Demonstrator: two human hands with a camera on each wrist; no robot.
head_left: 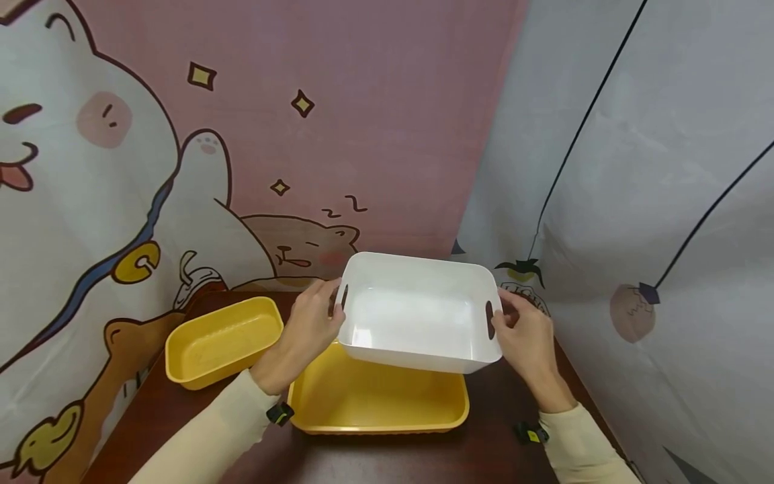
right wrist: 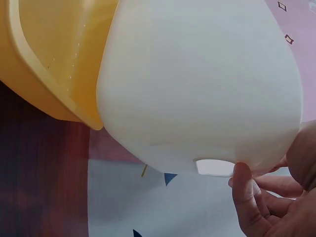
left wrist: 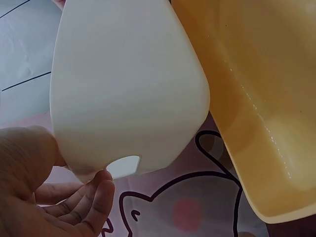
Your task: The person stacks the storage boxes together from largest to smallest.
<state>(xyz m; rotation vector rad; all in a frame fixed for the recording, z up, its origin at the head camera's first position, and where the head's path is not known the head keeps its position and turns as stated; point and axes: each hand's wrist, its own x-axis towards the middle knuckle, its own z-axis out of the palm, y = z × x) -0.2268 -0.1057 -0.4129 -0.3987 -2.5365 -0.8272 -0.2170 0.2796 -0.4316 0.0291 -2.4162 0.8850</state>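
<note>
A white plastic bin [head_left: 417,302] with oval handle holes in its short ends hangs in the air, tilted so its inside faces me. My left hand [head_left: 310,326] grips its left end beside the handle hole; in the left wrist view the fingertips [left wrist: 101,185] pinch the rim. My right hand [head_left: 527,336] pinches the right end the same way, with fingers [right wrist: 243,185] at the edge of that hole. Below and partly hidden by the bin, a large yellow tray [head_left: 381,403] sits on the table. The bin's inside shows nothing in it.
A smaller yellow tray [head_left: 224,339] lies on the dark reddish table [head_left: 338,464], to the left of my left forearm. A pink and white cloth [head_left: 387,134] with cartoon animals hangs behind the table, and a pale printed cloth [head_left: 665,202] hangs along the right side.
</note>
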